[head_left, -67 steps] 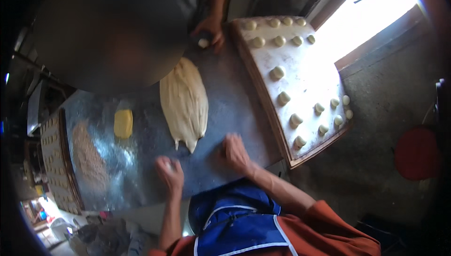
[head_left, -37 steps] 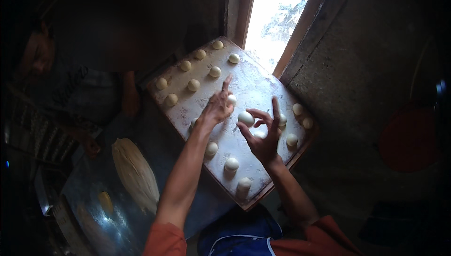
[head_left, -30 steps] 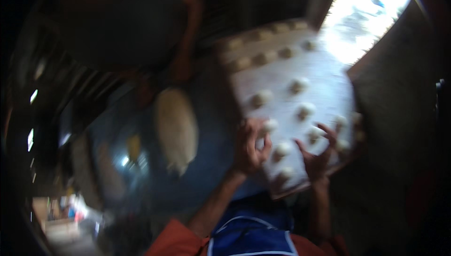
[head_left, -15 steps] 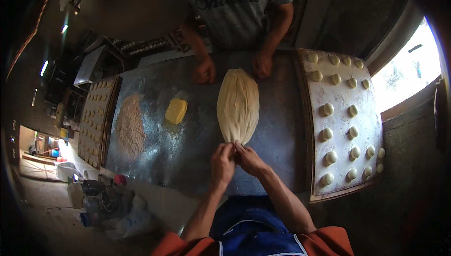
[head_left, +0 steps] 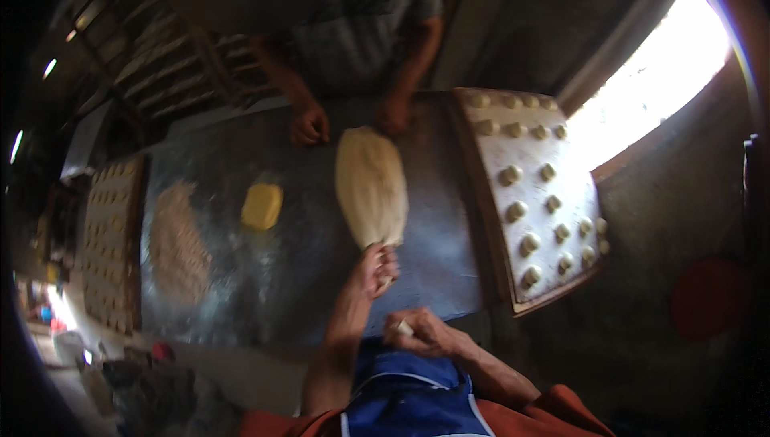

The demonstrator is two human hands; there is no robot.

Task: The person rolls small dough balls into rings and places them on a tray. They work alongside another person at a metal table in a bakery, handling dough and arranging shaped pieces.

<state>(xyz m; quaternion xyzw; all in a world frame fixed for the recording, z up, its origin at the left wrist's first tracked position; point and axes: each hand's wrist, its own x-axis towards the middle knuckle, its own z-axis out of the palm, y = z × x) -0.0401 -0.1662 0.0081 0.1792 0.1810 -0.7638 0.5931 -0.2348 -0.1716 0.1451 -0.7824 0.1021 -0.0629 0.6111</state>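
A long pale mass of dough (head_left: 370, 184) is stretched across a metal worktop (head_left: 441, 264), between its far and near edges, its near end gathered in the left hand (head_left: 380, 270) of a person in a blue apron (head_left: 409, 401). That hand is closed, its fingers curled in tightly, and the forearm is extended steeply from the near edge toward the dough. The right hand (head_left: 421, 331) is held lower, just beside the near edge and apart from the dough, its forearm slanted inward from the right; its fingers are folded into a loose fist, by which a small pale lump (head_left: 404, 329) is gripped. At the far edge, one hand of a co-worker (head_left: 310, 126) is seen lightly curled beside the dough's far end; the other is too shadowed to be read. Toward the worktop's left edge, a yellow block (head_left: 262, 206) and a spread of pinkish-brown powder (head_left: 180, 248) are set out. The right edge is flanked by a floured board (head_left: 489, 150) dotted with dough balls (head_left: 517, 211).
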